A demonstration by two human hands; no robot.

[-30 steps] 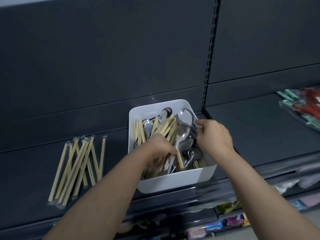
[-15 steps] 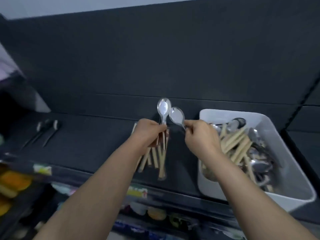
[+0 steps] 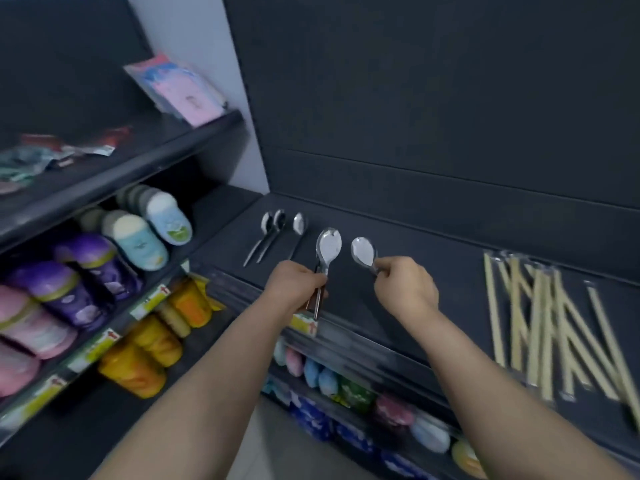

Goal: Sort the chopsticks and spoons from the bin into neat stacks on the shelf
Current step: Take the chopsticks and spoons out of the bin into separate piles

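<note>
Can't read a thing from my end: the shelf-edge tags (image 3: 304, 324) (yellow-green with red marks) are smeared, and the pink packet (image 3: 187, 95) print is blur.

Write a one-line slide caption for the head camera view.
Left hand grips a spoon, right hand pinches another spoon, over a dark shelf between three laid spoons and wrapped chopsticks.

Five spoons can be counted: three lying spoons (image 3: 278, 220) on the shelf (image 3: 433, 244), two of them close together and the third just beside, plus one upright spoon (image 3: 328, 245) gripped in the left hand (image 3: 294, 285) and one tilted spoon (image 3: 363, 251) pinched in the right hand (image 3: 407, 289). The two hands hold one each, as far as shows. The wrapped chopsticks (image 3: 540, 317) form one loose pile; blur prevents an exact count.
</note>
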